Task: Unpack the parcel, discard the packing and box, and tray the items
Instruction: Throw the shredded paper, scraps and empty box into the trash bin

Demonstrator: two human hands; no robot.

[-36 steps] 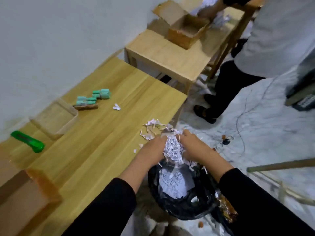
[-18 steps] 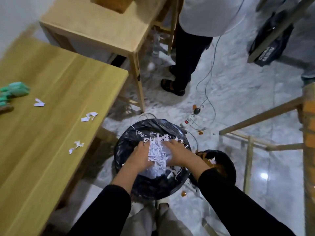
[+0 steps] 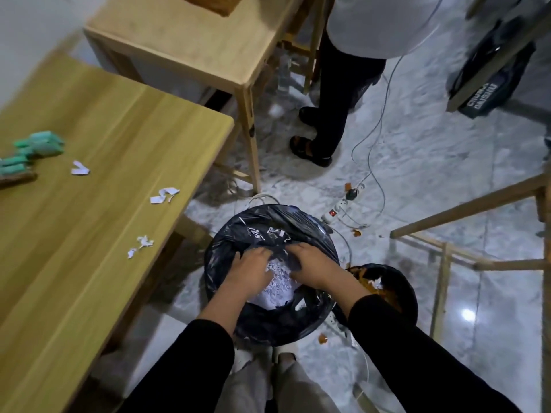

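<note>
Pressing white shredded paper packing (image 3: pixel 278 283) down inside the round black-lined bin (image 3: pixel 268 329), we keep left hand (image 3: pixel 250 271) and right hand (image 3: pixel 310 268) spread flat on it. Next, we judge, stray scraps (image 3: pixel 164 195) on the wooden table (image 3: pixel 89 234) beside the bin need collecting.

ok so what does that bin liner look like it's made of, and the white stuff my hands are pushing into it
The bin liner looks like thin black plastic film: glossy, crinkled, with light streaks on its folds. The white stuff between the left hand and right hand looks like shredded paper: matte, narrow strips, like the scraps on the table.
</note>
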